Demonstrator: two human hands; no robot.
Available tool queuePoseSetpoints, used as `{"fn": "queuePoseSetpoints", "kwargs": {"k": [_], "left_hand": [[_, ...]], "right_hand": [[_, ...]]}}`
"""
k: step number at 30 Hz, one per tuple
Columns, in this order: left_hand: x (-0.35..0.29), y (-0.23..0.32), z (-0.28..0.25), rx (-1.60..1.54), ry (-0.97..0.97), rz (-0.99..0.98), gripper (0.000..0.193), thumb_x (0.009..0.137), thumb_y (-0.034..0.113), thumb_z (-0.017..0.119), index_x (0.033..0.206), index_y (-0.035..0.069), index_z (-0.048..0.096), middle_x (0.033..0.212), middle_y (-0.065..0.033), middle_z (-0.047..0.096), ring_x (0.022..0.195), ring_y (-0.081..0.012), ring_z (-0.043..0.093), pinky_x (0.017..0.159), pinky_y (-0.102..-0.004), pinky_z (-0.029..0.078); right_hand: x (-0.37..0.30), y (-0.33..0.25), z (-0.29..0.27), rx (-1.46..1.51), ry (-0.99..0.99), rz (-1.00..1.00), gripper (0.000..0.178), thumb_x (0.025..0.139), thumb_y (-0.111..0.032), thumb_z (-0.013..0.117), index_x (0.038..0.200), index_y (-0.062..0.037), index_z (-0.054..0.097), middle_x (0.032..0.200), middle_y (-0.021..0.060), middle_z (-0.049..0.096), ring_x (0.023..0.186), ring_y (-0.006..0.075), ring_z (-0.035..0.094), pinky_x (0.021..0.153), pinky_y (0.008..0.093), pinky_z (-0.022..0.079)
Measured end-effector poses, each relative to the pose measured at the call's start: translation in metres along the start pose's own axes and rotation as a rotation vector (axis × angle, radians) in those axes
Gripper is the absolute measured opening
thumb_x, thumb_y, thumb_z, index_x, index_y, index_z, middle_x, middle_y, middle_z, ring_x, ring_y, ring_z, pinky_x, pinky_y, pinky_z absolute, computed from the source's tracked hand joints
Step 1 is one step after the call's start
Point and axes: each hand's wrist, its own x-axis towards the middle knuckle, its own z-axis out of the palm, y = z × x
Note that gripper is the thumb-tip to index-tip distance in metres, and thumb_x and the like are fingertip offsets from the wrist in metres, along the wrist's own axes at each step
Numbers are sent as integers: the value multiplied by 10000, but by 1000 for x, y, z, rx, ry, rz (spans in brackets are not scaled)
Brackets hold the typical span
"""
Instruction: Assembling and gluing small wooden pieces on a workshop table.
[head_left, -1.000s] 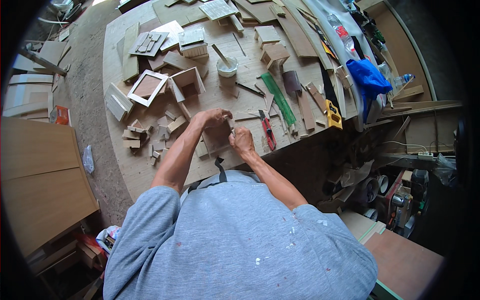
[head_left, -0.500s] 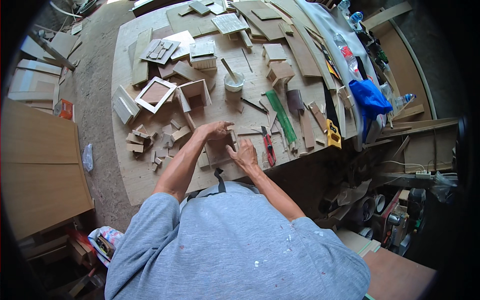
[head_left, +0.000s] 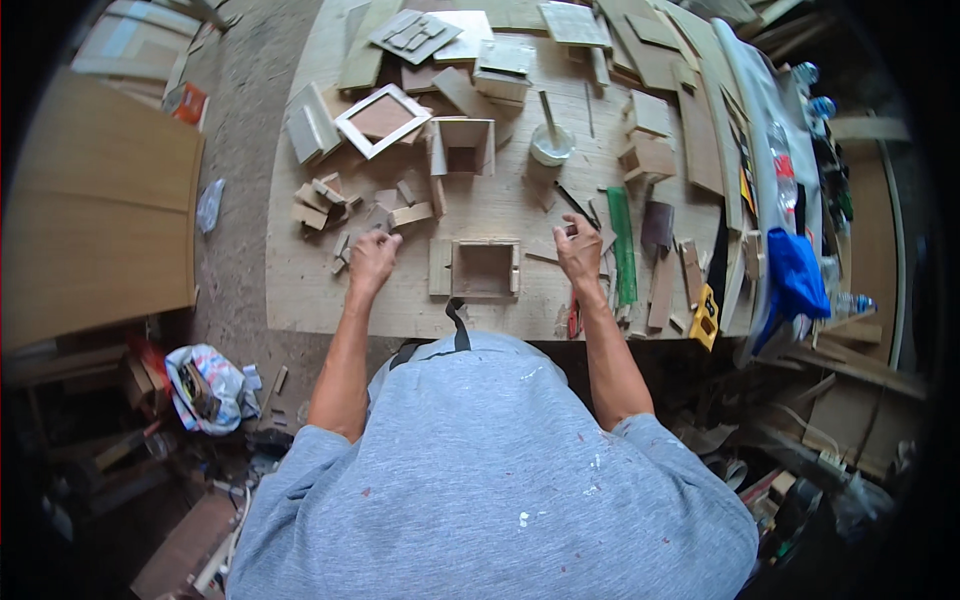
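A small open wooden box point(head_left: 517, 270) sits on the table close in front of me, between my two hands and touched by neither. My left hand point(head_left: 373, 260) is to its left, thumb apart from loosely bent fingers, beside small wood offcuts point(head_left: 411, 214). On the other side, my right hand point(head_left: 580, 252) is raised with bent fingers apart, near a thin black stick point(head_left: 572, 200). Partly covered by my right forearm lies a red-handled utility knife point(head_left: 573, 318). Beyond the box stands a second open wooden box point(head_left: 485, 150).
A white pot point(head_left: 552, 150) with a stick stands farther back. To the right lie a green strip point(head_left: 622, 245), a dark curved piece point(head_left: 657, 224), a yellow saw handle point(head_left: 705, 318) and a blue bag point(head_left: 795, 275). A white frame point(head_left: 383, 121) rests among boards at the left.
Both my hands have let go of the near box and moved apart, the left one leftward, the right one rightward. The head view has shifted, and the box now sits squarer to me.
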Motion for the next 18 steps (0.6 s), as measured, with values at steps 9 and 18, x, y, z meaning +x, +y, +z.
{"fn": "queuePoseSetpoints", "kwargs": {"k": [9,18], "left_hand": [[-51,10,44,515,-260,253,1026,710,239,840,1529,330,229,1217,-154,465,1110,-376,570,908,-487,513],[-55,-46,16,426,375,54,530,754,155,786,1228,99,556,1184,-143,559,1089,-336,569,904,-448,494]], "right_hand": [[64,-38,23,6,-185,-147,417,804,-280,716,1130,-27,661,866,165,702,764,251,681,735,350,537],[60,-10,-11,20,-131,-144,343,837,-250,685,1076,-4,683,834,139,699,744,201,666,707,326,526]]}}
